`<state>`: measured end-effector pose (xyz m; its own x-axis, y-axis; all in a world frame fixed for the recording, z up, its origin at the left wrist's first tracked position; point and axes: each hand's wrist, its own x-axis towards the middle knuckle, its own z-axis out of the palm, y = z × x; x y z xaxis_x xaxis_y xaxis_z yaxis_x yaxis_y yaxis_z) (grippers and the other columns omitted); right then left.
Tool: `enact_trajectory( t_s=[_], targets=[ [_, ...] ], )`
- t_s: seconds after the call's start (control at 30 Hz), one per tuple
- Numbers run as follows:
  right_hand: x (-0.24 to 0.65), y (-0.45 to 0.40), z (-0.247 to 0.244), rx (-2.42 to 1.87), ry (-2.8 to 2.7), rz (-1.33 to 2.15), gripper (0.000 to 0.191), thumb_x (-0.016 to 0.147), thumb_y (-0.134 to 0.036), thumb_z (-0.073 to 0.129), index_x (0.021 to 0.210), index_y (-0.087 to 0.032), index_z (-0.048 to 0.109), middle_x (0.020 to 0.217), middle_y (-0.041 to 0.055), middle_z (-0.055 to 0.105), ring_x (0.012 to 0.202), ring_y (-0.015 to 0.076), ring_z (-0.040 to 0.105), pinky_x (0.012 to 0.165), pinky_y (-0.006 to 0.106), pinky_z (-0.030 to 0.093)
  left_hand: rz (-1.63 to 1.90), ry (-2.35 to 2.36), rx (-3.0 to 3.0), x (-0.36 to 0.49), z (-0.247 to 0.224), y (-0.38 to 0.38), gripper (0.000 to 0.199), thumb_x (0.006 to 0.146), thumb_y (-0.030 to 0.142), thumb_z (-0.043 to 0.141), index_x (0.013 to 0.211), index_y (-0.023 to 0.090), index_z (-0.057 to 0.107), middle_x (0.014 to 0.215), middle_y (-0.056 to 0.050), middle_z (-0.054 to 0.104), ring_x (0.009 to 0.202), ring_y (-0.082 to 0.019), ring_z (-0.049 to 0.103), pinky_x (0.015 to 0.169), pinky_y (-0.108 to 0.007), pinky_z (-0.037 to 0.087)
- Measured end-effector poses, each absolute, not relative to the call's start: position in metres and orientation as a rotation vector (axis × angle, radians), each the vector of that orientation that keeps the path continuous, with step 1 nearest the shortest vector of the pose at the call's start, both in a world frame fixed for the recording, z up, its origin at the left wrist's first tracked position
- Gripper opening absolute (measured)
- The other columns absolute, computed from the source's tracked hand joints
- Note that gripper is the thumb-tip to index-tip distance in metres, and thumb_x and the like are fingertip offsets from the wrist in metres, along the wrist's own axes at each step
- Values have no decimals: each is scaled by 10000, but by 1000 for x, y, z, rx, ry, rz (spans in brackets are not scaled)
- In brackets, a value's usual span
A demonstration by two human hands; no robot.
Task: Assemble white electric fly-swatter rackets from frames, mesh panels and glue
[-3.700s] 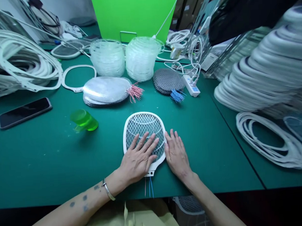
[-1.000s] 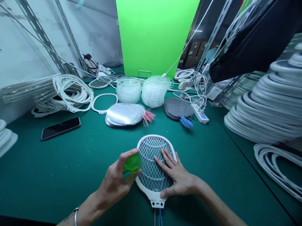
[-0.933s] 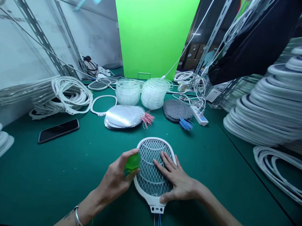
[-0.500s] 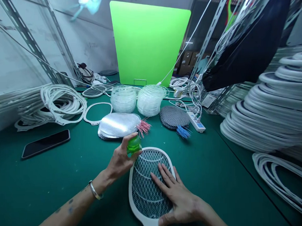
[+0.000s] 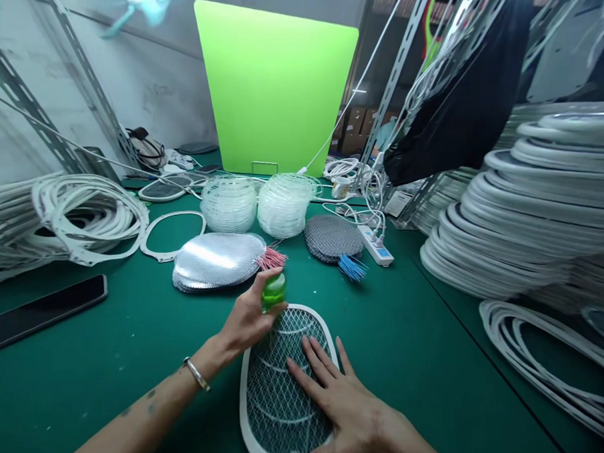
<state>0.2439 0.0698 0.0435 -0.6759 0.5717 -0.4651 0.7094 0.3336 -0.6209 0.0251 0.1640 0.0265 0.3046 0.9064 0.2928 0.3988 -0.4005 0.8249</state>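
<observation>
A mosquito swatter head (image 5: 288, 387) with a white frame and metal mesh lies flat on the green tabletop, close in front of me; its lower end runs out of view. My left hand (image 5: 250, 317) grips a small rounded, see-through green piece (image 5: 274, 292) between thumb and fingers at the far rim of the head. The underside of that piece is partly hidden, and I cannot tell what it is exactly. Spread over the right side of the mesh, my right hand (image 5: 342, 402) lies with fingers apart, its thumb near the lower frame.
Beyond lie silver mesh sheets (image 5: 218, 260) with red wires, dark mesh sheets (image 5: 332, 238) with blue wires, and clear ring stacks (image 5: 284, 207). A phone (image 5: 48, 310) and white frames (image 5: 89, 219) are at left. Tall frame stacks (image 5: 526, 210) stand right; a power strip (image 5: 375, 245) lies behind.
The whole view has shifted, so most of the scene sits farther left. My left hand with the green piece has moved slightly right along the swatter head's far rim. My right hand stays on the mesh.
</observation>
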Motion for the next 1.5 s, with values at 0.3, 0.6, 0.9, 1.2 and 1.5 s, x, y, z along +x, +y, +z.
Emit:
enact_trajectory(
  t_s=[0.3, 0.6, 0.9, 1.2, 1.5],
  targets=[
    [249, 69, 34, 1150, 2508, -1302, 1209, 659, -774, 652, 1528, -339, -67, 1549, 47, -278, 1423, 344, -238, 1119, 582, -185, 1005, 1052, 1941, 76, 25, 179, 625, 828, 227, 657, 1384, 274, 377, 1056, -26, 640, 822, -143, 641, 764, -281, 517],
    [250, 70, 26, 1171, 2543, -1290, 1237, 638, -773, 677, 1532, -335, -58, 1549, 35, -287, 1415, 375, -240, 1140, 578, -156, 900, 916, 1962, 99, 30, 171, 622, 805, 202, 660, 1373, 286, 418, 987, -19, 638, 783, -149, 620, 733, -288, 516],
    [256, 67, 26, 1159, 2678, -1148, 1163, 668, -784, 649, 1551, -321, 51, 1582, 63, -183, 1460, 361, -108, 1173, 575, -45, 1150, 849, 1522, 83, 53, 159, 680, 793, 283, 728, 1357, 287, 348, 1077, -46, 617, 907, -199, 680, 742, -338, 604],
    [273, 113, 14, 1441, 2886, -636, 581, 1030, -395, 305, 1548, -160, 187, 1623, 57, 123, 1496, 201, 20, 1208, 463, -36, 976, 784, 1629, 53, 61, 78, 637, 797, 235, 750, 1330, 287, 407, 1122, -59, 645, 925, -207, 693, 780, -334, 616],
    [274, 130, -22, 1304, 2838, -562, 598, 1024, -444, 296, 1560, -253, 109, 1629, -18, 97, 1494, 167, 17, 1214, 409, 17, 726, 552, 2124, 91, 33, 62, 504, 887, 188, 616, 1342, 270, 416, 1176, -73, 635, 1036, -226, 642, 853, -353, 551]
  ],
)
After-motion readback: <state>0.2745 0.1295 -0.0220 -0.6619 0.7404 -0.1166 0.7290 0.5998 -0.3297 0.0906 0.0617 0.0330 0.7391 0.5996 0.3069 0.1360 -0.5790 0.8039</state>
